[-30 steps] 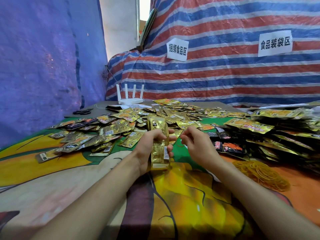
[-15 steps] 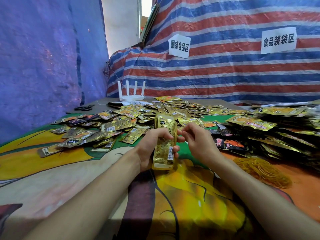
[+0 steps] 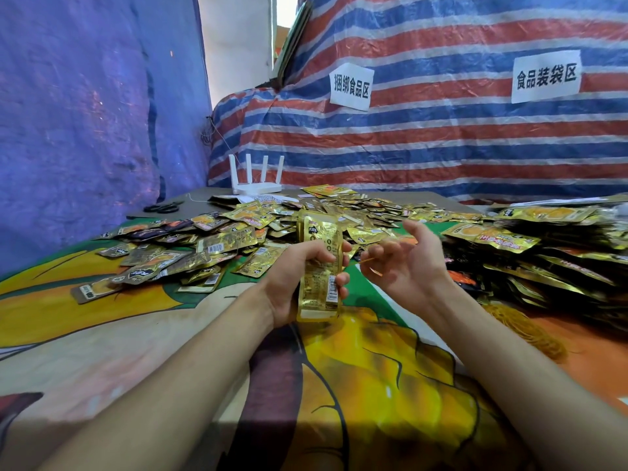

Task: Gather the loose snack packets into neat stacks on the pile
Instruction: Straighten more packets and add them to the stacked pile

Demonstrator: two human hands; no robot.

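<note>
My left hand point(image 3: 292, 280) grips an upright stack of gold snack packets point(image 3: 319, 266) just above the printed cloth, at the centre of the view. Just right of it, my right hand point(image 3: 411, 266) is raised with its fingers spread and half curled. A thin orange rubber band point(image 3: 368, 261) is stretched across those fingers, close to the stack. Loose gold and dark packets point(image 3: 221, 243) lie scattered over the table behind and to the left. Bundled packets are heaped in a pile point(image 3: 543, 253) at the right.
A heap of orange rubber bands point(image 3: 523, 328) lies on the cloth under my right forearm. A white router point(image 3: 256, 180) and black scissors point(image 3: 161, 208) sit at the table's far left. Striped tarpaulin with two paper signs point(image 3: 351, 86) closes off the back.
My right hand has pulled away to the right of the stack and opened its fingers wide, stretching the rubber band. The left hand has lifted the stack slightly.
</note>
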